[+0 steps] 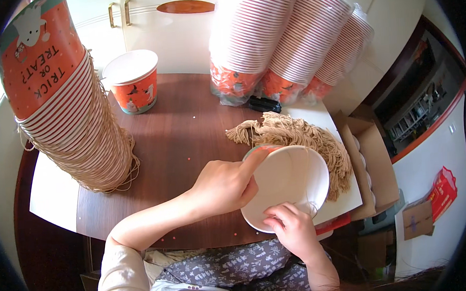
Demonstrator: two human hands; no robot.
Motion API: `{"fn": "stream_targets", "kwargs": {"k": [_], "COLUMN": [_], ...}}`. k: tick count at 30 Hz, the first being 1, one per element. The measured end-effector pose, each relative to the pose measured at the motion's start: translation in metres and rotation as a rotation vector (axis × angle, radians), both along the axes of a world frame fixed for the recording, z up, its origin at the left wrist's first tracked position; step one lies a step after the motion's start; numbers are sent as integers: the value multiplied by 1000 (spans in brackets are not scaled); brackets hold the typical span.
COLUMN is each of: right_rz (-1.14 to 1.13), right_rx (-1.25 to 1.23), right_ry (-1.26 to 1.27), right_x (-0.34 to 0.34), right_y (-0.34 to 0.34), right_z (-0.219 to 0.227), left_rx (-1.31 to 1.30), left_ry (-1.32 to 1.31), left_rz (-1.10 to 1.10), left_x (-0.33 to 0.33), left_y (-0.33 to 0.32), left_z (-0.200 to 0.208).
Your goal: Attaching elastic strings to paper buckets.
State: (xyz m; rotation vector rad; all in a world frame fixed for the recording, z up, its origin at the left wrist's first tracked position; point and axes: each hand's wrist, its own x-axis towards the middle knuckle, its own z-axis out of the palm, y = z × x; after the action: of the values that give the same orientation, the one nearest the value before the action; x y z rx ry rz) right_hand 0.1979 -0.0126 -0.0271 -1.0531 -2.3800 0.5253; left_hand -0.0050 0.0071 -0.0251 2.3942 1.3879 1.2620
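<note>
A paper bucket (pixel 294 182), white inside with a bit of orange outside, is tipped over the table's front edge with its mouth toward me. My left hand (pixel 224 183) is closed on its left side, the index finger stretched along the outer wall near the top. At the lower rim my right hand (pixel 291 227) has thumb and fingers pinched together on a thin tan string; a strand shows against the inner wall beside the fingers. Just beyond the bucket lies a thick bundle of tan strings (pixel 307 133).
A tall stack of nested orange buckets (pixel 77 123), hung with string loops, leans at the left. Another pair of nested buckets (pixel 136 87) stands behind. Plastic-wrapped bucket stacks (pixel 290 40) rise at the back right, near a black object (pixel 264 104). A cardboard box (pixel 375 163) sits right of the table.
</note>
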Motion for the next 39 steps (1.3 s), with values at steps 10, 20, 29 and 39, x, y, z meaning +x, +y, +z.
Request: {"fn": "stream_targets", "kwargs": {"k": [10, 20, 29, 39], "right_rz": [20, 183, 210, 172], "right_rx": [-20, -221, -133, 60], "right_ry": [43, -79, -144, -142], "right_x": [4, 17, 17, 17], "right_y": [5, 8, 6, 10], "right_z": [8, 22, 22, 18], "left_rx": [-72, -26, -28, -211], "left_ry": [17, 8, 10, -249], "left_rz": [7, -9, 7, 24], "left_x": [0, 1, 0, -4], "left_y": [-2, -1, 0, 7], "left_z": [5, 3, 2, 2]}}
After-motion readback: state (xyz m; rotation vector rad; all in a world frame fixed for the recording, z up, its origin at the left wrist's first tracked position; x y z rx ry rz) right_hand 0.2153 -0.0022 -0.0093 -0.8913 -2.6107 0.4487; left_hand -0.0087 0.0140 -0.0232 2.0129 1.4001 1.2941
